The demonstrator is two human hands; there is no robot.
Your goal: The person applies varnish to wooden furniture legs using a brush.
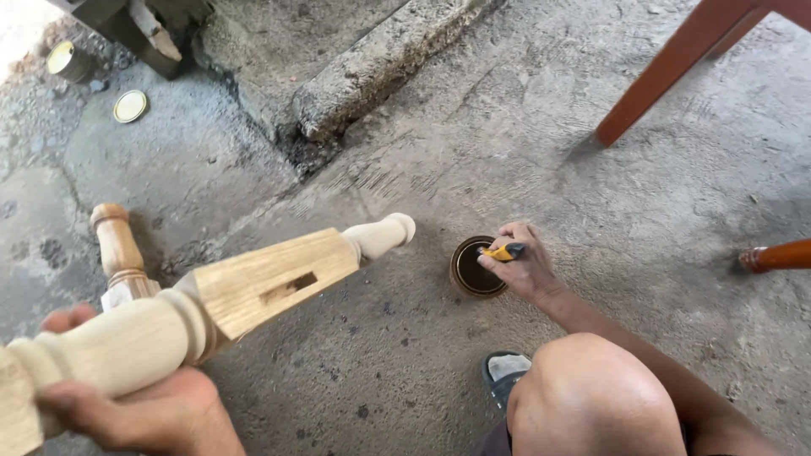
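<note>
Concrete floor — hands grip leg, brush.

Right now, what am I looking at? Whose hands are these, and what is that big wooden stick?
A person wears the camera on their head, so you look down at their own hands. The left hand holds a turned wooden leg, bare and unpainted. The right hand holds a yellow-handled tool over a small open can with dark liquid on the concrete floor. A second bare leg shows behind. Two reddish-brown legs show on the right. A lid lies far off.
</note>
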